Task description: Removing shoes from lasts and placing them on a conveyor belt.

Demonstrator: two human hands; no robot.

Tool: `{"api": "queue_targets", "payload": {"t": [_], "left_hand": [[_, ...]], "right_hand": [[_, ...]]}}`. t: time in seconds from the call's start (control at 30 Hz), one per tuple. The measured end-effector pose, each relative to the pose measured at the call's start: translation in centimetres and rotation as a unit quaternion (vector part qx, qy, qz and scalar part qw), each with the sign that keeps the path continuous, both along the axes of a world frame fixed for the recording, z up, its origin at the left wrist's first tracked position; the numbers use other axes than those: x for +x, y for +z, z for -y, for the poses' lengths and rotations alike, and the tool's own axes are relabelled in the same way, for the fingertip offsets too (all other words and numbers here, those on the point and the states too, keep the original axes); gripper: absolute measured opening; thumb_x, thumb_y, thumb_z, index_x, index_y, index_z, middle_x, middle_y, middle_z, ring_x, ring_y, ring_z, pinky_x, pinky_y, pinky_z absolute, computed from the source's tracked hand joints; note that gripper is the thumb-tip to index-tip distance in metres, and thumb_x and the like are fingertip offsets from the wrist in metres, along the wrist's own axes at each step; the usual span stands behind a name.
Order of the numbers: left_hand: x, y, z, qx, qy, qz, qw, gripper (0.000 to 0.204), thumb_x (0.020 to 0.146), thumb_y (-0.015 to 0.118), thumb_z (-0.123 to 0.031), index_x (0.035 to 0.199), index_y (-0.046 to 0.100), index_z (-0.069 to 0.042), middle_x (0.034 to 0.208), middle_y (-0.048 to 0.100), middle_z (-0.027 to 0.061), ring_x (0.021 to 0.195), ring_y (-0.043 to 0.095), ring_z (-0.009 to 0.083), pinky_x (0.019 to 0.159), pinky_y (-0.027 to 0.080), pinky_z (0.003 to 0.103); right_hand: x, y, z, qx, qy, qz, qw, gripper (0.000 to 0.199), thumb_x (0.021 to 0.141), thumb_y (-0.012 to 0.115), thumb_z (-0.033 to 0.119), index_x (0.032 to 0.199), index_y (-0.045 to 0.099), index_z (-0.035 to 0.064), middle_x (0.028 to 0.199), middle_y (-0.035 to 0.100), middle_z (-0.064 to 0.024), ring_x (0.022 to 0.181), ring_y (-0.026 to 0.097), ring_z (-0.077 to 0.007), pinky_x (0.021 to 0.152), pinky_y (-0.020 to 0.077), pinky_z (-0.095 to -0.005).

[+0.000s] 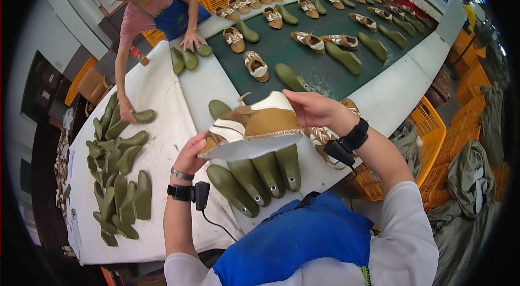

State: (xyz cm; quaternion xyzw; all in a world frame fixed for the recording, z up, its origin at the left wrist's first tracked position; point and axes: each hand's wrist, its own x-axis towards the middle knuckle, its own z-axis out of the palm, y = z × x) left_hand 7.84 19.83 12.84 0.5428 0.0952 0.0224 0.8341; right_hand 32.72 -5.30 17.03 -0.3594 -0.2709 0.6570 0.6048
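Observation:
Both of my hands hold up a brown and white shoe upper (265, 121), stitched along its lower edge and with a pale underside. My left hand (190, 155) pinches its toe-side or left end, and my right hand (314, 108) grips the right end. Just below it, several green shoe lasts (230, 186) lie side by side on the white table edge, partly hidden by the upper. To the right of the lasts, more brown and white shoe uppers (322, 142) lie beneath my right wrist.
A green conveyor belt (336, 83) carries rows of uppers and lasts. On the left, a pile of green lasts (116, 178) covers part of a white cloth-topped table (168, 199). Across from me a co-worker (162, 4) touches lasts with both hands. Orange crates (433, 129) stand at the right.

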Motion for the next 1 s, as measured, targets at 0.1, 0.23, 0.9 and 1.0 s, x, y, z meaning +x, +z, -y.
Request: {"api": "queue_targets", "payload": {"t": [0.1,0.23,0.9,1.0], "left_hand": [[-0.2,0.6,2.2,0.018,-0.016,0.043,0.999,0.046,0.086,0.060,-0.021,0.122,0.048,0.005,0.116,0.057,0.0104,0.103,0.056,0.0171,0.091,0.044,0.031],[0.1,1.7,4.2,0.227,-0.066,0.029,0.971,0.047,0.083,0.063,-0.019,0.123,0.050,0.000,0.114,0.059,0.0077,0.103,0.055,0.0157,0.091,0.043,0.031],[4.0,5.7,17.5,0.645,0.336,0.126,0.674,0.033,0.074,0.061,-0.002,0.105,0.050,-0.002,0.073,0.063,0.0125,0.061,0.063,0.0280,0.055,0.050,0.033],[3.7,5.0,17.5,0.630,0.341,0.169,0.677,0.035,0.076,0.059,-0.001,0.108,0.045,-0.003,0.076,0.064,0.0137,0.065,0.064,0.0277,0.056,0.051,0.033]], "right_hand": [[-3.3,-0.8,2.4,-0.004,-0.063,0.039,0.997,0.034,0.095,0.043,0.033,0.112,0.054,0.0059,0.104,0.060,-0.0047,0.090,0.060,-0.0112,0.075,0.0503,-0.0260],[-6.1,-1.1,3.0,0.044,0.000,0.224,0.974,0.024,0.073,0.062,0.006,0.092,0.049,0.0046,0.085,0.055,-0.0001,0.079,0.052,-0.0069,0.067,0.0428,-0.0220],[-9.6,0.6,4.3,0.181,-0.381,0.650,0.632,0.024,0.082,0.055,0.008,0.106,0.056,0.0107,0.080,0.060,-0.0137,0.068,0.060,-0.0320,0.059,0.0493,-0.0407],[-10.3,1.0,4.8,0.137,-0.341,0.675,0.640,0.025,0.080,0.054,0.005,0.102,0.059,0.0137,0.077,0.054,-0.0109,0.066,0.058,-0.0320,0.057,0.0485,-0.0391]]}}
